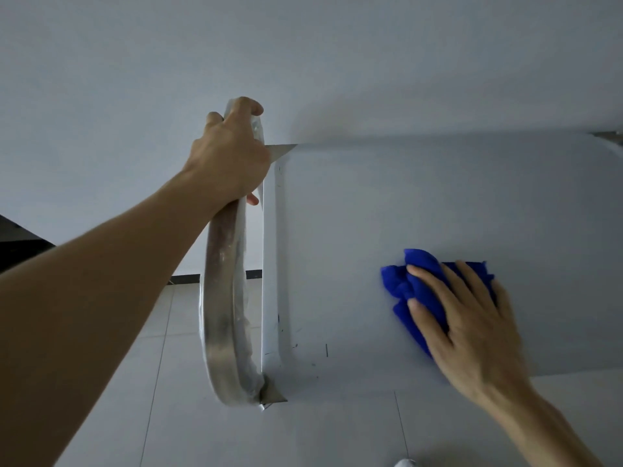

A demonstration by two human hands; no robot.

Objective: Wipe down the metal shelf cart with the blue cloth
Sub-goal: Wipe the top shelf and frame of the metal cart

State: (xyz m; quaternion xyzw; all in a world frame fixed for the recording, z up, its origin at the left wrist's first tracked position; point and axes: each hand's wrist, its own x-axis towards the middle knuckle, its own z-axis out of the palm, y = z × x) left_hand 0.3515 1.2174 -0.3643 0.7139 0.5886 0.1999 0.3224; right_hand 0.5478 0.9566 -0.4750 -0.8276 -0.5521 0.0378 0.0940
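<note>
the metal shelf cart [421, 203] fills the right half of the frame, its flat top shelf a dull grey sheet with a raised lip on the left edge and small dark specks near the lower left corner. the cart handle [224, 298], a curved steel bar wrapped in clear film, arcs down the centre of the frame just left of that lip. the left hand [231, 155] has its grip clenched round the upper part of the handle, likely to brace the cart so it does not roll under the wiping pressure. the right hand [472, 318], centre right, lies flat with fingers spread, its grip released, pressing the bunched blue cloth [409, 284] onto the shelf. behind is a plain pale wall; below, a light tiled floor [161, 382] with a dark skirting strip. nothing blocks the cloth's path across the shelf
</note>
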